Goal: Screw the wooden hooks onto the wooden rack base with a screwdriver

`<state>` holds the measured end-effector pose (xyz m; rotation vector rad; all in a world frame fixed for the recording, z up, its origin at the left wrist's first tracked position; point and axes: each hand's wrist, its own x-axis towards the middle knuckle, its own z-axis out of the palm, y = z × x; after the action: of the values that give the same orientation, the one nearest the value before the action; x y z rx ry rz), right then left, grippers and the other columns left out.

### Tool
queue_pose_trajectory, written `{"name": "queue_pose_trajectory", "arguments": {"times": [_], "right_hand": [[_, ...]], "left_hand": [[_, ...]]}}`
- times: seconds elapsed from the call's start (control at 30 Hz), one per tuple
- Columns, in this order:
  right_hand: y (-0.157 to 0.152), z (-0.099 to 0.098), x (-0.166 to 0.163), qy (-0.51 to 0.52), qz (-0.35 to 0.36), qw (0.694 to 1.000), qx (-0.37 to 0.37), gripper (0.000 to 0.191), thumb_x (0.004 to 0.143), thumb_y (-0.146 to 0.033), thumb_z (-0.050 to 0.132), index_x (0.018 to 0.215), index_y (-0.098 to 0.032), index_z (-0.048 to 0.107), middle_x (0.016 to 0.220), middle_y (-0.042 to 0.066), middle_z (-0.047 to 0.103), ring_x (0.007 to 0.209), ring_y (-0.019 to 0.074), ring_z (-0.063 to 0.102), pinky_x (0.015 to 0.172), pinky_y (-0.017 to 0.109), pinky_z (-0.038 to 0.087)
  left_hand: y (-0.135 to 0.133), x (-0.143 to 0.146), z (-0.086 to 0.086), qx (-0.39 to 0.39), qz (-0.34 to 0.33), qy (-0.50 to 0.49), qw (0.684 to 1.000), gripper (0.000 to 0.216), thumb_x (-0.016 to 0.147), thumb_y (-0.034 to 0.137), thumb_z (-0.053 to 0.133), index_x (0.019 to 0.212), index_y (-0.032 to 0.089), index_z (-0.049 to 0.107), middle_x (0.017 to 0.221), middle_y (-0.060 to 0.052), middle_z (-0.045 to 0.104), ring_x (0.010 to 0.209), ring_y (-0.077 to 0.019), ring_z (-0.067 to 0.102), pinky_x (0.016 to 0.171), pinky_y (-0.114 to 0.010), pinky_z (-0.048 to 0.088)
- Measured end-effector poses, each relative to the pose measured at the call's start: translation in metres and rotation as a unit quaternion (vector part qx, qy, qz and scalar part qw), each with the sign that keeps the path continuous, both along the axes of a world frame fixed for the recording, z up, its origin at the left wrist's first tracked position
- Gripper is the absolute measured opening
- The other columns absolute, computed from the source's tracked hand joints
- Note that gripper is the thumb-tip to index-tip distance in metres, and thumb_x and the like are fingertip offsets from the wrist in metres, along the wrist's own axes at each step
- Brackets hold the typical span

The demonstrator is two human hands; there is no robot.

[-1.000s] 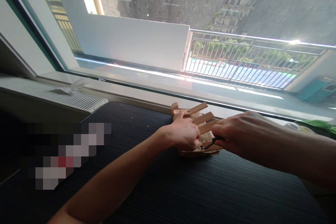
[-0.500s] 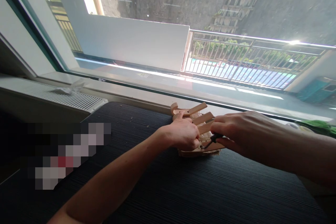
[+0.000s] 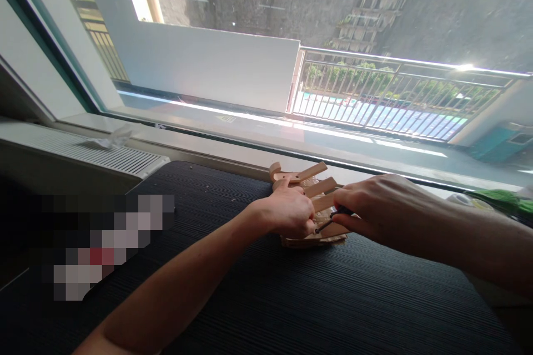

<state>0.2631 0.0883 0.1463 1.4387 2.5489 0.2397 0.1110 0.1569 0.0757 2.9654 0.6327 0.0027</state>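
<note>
My right hand (image 3: 366, 202) grips a screwdriver (image 3: 325, 226) by its dark handle. The metal shaft slants down to the left, its tip at the nearest pale wooden strip (image 3: 333, 230). Pressed onto the same bundle, my left hand (image 3: 291, 211) has its index finger reaching forward over a curved wooden hook (image 3: 297, 176) and the other fingers curled down. More upturned wooden arms (image 3: 320, 187) stand out between my hands. Beneath lies a brown, ragged-edged base (image 3: 314, 242). What the left fingertips hold is partly hidden.
The work lies on a dark grained table (image 3: 258, 288) against the window sill (image 3: 233, 158). A white radiator (image 3: 137, 158) with crumpled clear plastic (image 3: 116, 137) is at left. Green leafy stuff (image 3: 503, 199) and a tape roll (image 3: 462, 198) sit at right. A blurred patch covers the left.
My right hand has turned slightly, and the screwdriver's shaft has swung to a different slant, with its tip a little further left. My left hand stays in place on the wood.
</note>
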Motion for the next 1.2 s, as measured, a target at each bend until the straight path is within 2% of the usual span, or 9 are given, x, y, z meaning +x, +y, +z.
{"name": "queue_pose_trajectory", "arguments": {"times": [0.07,0.13,0.2,0.3,0.5,0.7,0.87,1.07,1.2], "right_hand": [[-0.002,0.003,-0.002,-0.030,-0.032,0.999,-0.027,0.024,0.085,-0.027,0.047,0.071,-0.020,0.065,0.064,0.002,0.066,0.060,0.0163,0.061,0.051,0.025,0.030],[-0.004,0.008,-0.005,-0.036,-0.055,0.997,-0.042,0.017,0.084,-0.026,0.049,0.077,-0.020,0.064,0.069,0.003,0.066,0.064,0.0179,0.062,0.052,0.026,0.030],[-0.007,0.011,-0.008,-0.030,-0.061,0.996,-0.055,0.013,0.082,-0.023,0.051,0.083,-0.021,0.064,0.074,0.003,0.067,0.068,0.0183,0.063,0.054,0.026,0.031],[-0.008,0.012,-0.009,-0.033,-0.063,0.995,-0.069,0.015,0.083,-0.021,0.049,0.085,-0.022,0.064,0.074,0.003,0.067,0.068,0.0181,0.063,0.054,0.026,0.031],[-0.004,0.005,-0.002,-0.056,-0.050,0.997,-0.012,0.024,0.087,-0.030,0.045,0.073,-0.020,0.063,0.067,0.002,0.066,0.061,0.0178,0.060,0.051,0.027,0.026],[-0.006,0.005,0.001,-0.044,-0.055,0.998,-0.006,0.024,0.087,-0.032,0.046,0.077,-0.021,0.064,0.069,0.002,0.066,0.061,0.0178,0.061,0.051,0.027,0.026],[-0.005,0.005,0.001,-0.031,-0.060,0.998,-0.016,0.027,0.088,-0.033,0.044,0.076,-0.021,0.064,0.069,0.002,0.066,0.063,0.0178,0.062,0.052,0.027,0.027],[-0.004,0.005,-0.002,-0.026,-0.080,0.996,-0.022,0.019,0.085,-0.033,0.047,0.081,-0.021,0.062,0.069,0.002,0.066,0.064,0.0197,0.062,0.052,0.027,0.029],[-0.003,0.008,-0.003,0.000,-0.078,0.996,-0.035,0.014,0.081,-0.029,0.051,0.089,-0.022,0.060,0.071,0.001,0.066,0.064,0.0191,0.062,0.053,0.027,0.030]], "left_hand": [[0.000,0.000,0.000,0.001,0.002,-0.005,1.000,0.024,0.079,0.027,0.047,0.071,0.018,0.068,0.080,-0.005,0.070,0.088,-0.0244,0.057,0.099,-0.051,0.017],[0.000,0.000,0.001,-0.001,0.000,-0.003,1.000,0.025,0.079,0.027,0.047,0.069,0.018,0.068,0.079,-0.005,0.070,0.088,-0.0244,0.057,0.099,-0.051,0.018],[-0.001,0.000,0.001,-0.001,-0.004,0.001,1.000,0.027,0.079,0.026,0.045,0.068,0.017,0.068,0.078,-0.005,0.070,0.087,-0.0242,0.057,0.099,-0.050,0.018],[-0.002,0.000,0.001,0.002,-0.004,0.002,1.000,0.027,0.079,0.027,0.045,0.068,0.017,0.068,0.078,-0.005,0.070,0.087,-0.0247,0.057,0.098,-0.051,0.019],[-0.001,-0.002,0.002,-0.021,-0.003,-0.016,1.000,0.026,0.079,0.026,0.047,0.064,0.018,0.067,0.075,-0.004,0.069,0.086,-0.0227,0.057,0.098,-0.050,0.019],[0.004,-0.003,-0.001,-0.063,-0.005,-0.118,0.991,0.024,0.083,0.028,0.047,0.078,0.023,0.070,0.081,-0.001,0.070,0.090,-0.0192,0.057,0.100,-0.042,0.023],[-0.002,0.004,-0.003,-0.081,0.014,-0.090,0.992,0.015,0.076,0.026,0.055,0.070,0.023,0.069,0.074,0.002,0.069,0.086,-0.0194,0.059,0.103,-0.050,0.016],[-0.003,0.013,0.003,-0.105,0.036,-0.050,0.993,0.009,0.068,0.030,0.063,0.069,0.022,0.068,0.069,0.002,0.067,0.075,-0.0192,0.059,0.097,-0.055,0.022],[-0.003,0.019,0.002,-0.097,0.037,-0.055,0.993,0.012,0.071,0.027,0.060,0.064,0.020,0.067,0.063,0.001,0.064,0.068,-0.0173,0.058,0.097,-0.057,0.023]]}}
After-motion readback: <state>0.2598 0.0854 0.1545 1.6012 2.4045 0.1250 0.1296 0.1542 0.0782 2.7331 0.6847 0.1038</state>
